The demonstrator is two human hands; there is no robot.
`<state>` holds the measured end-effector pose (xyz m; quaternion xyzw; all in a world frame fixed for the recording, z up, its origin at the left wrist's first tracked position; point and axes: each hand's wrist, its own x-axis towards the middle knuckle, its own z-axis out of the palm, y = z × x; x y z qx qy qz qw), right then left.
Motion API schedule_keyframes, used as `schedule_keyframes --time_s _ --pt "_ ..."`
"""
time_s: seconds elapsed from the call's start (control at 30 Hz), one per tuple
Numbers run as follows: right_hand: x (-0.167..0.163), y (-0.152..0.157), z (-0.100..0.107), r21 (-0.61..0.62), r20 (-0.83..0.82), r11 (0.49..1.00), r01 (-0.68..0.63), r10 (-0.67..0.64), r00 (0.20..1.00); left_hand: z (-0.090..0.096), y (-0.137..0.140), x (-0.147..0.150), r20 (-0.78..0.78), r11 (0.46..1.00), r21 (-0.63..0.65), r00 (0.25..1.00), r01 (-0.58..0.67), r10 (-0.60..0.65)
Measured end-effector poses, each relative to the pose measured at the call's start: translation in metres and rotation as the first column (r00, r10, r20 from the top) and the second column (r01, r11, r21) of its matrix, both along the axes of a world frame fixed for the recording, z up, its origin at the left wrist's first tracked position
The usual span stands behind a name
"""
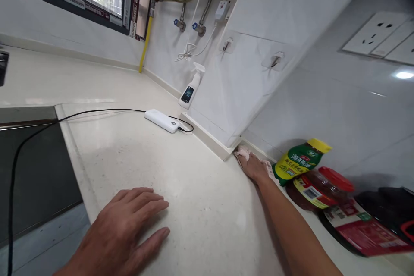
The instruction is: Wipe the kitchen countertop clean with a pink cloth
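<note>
To the right of the white power bank (161, 121), the right hand (254, 168) covers much of a pink cloth (242, 151) — whether the fingers grip it or only press cannot be told. On the power bank's near side, the left hand (124, 228) has its forearm cut off by the bottom edge, like the right one. Left of the power bank, the black cable (113, 110) runs out of view, and a dark object (3, 67) (too cropped to name) meets the edge. Far right of the power bank, a black-topped container (365, 228) and a socket panel (378, 34) are cropped — both incomplete.
</note>
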<state>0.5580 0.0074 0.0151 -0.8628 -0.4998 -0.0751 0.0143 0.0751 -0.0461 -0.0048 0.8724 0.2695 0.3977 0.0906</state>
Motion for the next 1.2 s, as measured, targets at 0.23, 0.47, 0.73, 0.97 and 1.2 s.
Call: schedule_keyframes --time_s 0.23,0.47,0.73,0.97,1.2 --pt "-0.038 -0.013 0.004 0.0 -0.054 0.999 -0.042 0.042 0.998 0.008 -0.002 0.001 0.037 0.998 -0.067 0.999 0.0 0.003" --pt "-0.139 -0.077 -0.007 -0.009 -0.055 0.987 -0.16 0.159 0.986 0.014 -0.008 0.0 -0.013 0.995 -0.101 1.0 -0.019 0.018" --pt "-0.278 -0.108 0.012 -0.014 -0.177 0.782 -0.623 0.611 0.771 0.012 -0.006 -0.004 -0.015 0.992 -0.031 0.993 -0.119 0.118" --pt "-0.251 -0.063 0.018 0.014 -0.178 0.788 -0.615 0.607 0.774 0.014 0.0 -0.002 -0.145 0.984 -0.093 0.98 -0.152 0.138" --pt "-0.106 -0.12 0.01 0.029 -0.174 0.999 0.024 -0.018 0.985 0.02 -0.002 0.0 -0.194 0.974 -0.14 0.969 -0.18 0.151"
